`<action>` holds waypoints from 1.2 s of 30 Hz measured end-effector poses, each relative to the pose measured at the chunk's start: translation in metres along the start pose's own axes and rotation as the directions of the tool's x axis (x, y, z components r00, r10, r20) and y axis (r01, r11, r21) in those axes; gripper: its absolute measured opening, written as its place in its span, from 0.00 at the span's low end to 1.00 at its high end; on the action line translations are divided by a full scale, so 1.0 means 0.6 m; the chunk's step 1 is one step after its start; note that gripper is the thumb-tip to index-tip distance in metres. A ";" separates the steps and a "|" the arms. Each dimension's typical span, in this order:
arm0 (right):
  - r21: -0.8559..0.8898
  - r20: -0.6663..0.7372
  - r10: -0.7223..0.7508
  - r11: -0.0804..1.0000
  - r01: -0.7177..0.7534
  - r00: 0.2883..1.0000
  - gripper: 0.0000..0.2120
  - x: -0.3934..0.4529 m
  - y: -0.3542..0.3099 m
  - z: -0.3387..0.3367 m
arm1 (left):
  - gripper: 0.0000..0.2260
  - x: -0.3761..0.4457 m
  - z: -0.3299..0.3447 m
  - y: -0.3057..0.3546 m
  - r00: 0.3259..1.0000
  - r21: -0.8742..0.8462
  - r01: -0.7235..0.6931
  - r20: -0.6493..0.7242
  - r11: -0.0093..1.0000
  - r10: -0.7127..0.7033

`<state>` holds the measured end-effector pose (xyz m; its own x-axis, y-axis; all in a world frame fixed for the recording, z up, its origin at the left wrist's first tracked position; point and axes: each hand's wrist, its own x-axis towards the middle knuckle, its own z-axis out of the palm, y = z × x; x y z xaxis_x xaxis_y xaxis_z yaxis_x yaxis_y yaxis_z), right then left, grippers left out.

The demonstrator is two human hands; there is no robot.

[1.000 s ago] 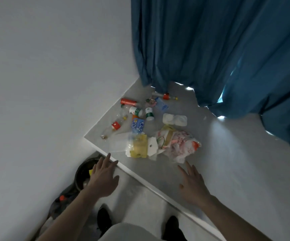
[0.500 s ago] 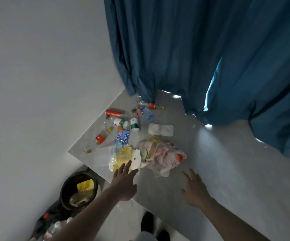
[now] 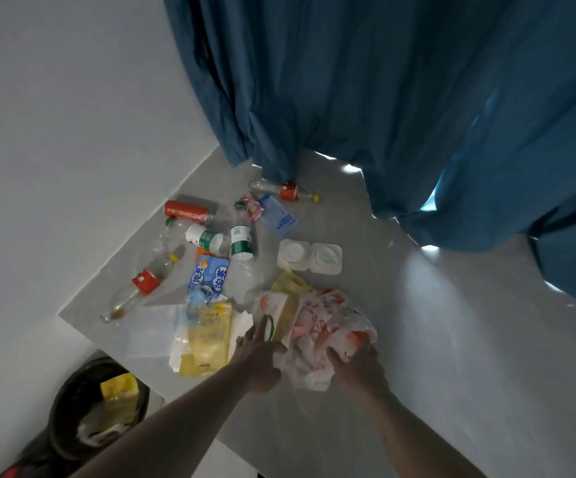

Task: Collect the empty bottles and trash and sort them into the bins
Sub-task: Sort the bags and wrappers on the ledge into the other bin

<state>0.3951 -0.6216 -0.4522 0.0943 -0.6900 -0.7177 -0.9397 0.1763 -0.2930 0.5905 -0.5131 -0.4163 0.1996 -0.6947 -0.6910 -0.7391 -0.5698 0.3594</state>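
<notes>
White plastic bag [image 3: 317, 326] between both hands [image 3: 259, 357]
</notes>
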 end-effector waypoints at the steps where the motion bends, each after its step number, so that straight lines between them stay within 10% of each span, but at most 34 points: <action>1: 0.130 0.029 0.055 0.990 -0.058 0.998 0.58 0.017 -0.009 0.014 | 0.22 0.014 0.005 -0.002 1.000 -0.061 0.006 0.004 0.998 -0.005; 11: 0.631 -0.009 0.319 0.737 -0.242 0.948 0.42 0.054 -0.034 0.050 | 0.33 0.070 0.048 -0.018 0.995 -0.151 -0.086 0.043 0.985 0.093; 17: 0.538 -0.261 0.228 0.841 -0.055 0.938 0.25 -0.061 0.022 -0.052 | 0.36 -0.031 0.014 0.010 0.993 -0.310 -0.063 -0.118 0.949 0.028; 24: 0.605 -0.368 0.263 0.796 0.015 0.892 0.27 -0.222 0.103 -0.175 | 0.34 -0.146 -0.006 0.074 0.965 -0.339 -0.176 -0.247 0.924 0.093; 36: 0.732 -0.277 0.111 0.668 0.134 0.955 0.15 -0.414 0.240 -0.248 | 0.33 -0.389 0.024 0.194 0.939 -0.330 -0.229 -0.322 0.916 0.119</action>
<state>0.1873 -0.5294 -0.2222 -0.1053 -0.8332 -0.5428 -0.3751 0.5388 -0.7543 0.4485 -0.4109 -0.2220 0.3072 -0.8616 -0.4040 -0.5106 -0.5075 0.6941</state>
